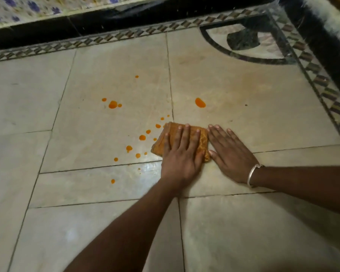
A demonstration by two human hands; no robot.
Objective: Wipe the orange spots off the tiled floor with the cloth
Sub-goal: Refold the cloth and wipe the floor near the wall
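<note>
A folded orange-brown cloth (203, 138) lies flat on the pale tiled floor (114, 61). My left hand (182, 154) presses down on it, palm flat and fingers spread over its top. My right hand (232, 154), with a silver bangle on the wrist, rests flat on the bare tile just right of the cloth, its thumb touching the cloth's edge. Several orange spots (142, 137) are scattered left of the cloth. A larger orange drop (112, 104) lies further left and back. Another big drop (200, 102) sits beyond the cloth.
A patterned mosaic border (98, 39) runs along the far edge, with a black skirting (47, 32) behind it. A dark curved inlay (241, 42) fills the far right corner. The border continues down the right side (322, 89).
</note>
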